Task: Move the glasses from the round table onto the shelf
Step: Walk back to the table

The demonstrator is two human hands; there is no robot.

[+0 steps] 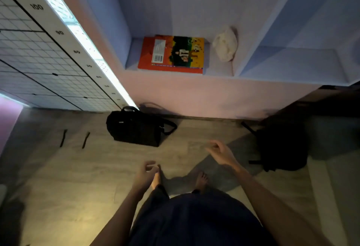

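Fingers (150,164) of left hand (145,174): loosely curled, nothing grasped. Fingers (213,147) of right hand (221,154): likewise relaxed, nothing grasped. Both were held over the floor (78,177). Glasses: whereabouts could not be told. Shelf (218,68): occupied by a book (171,53) and a pale bundle (225,44); right compartment cut off. Dark backpack (282,148): scarcely discerned in shadow.

Wood floor (58,177), pale wall (194,93), gridded panel (39,60)
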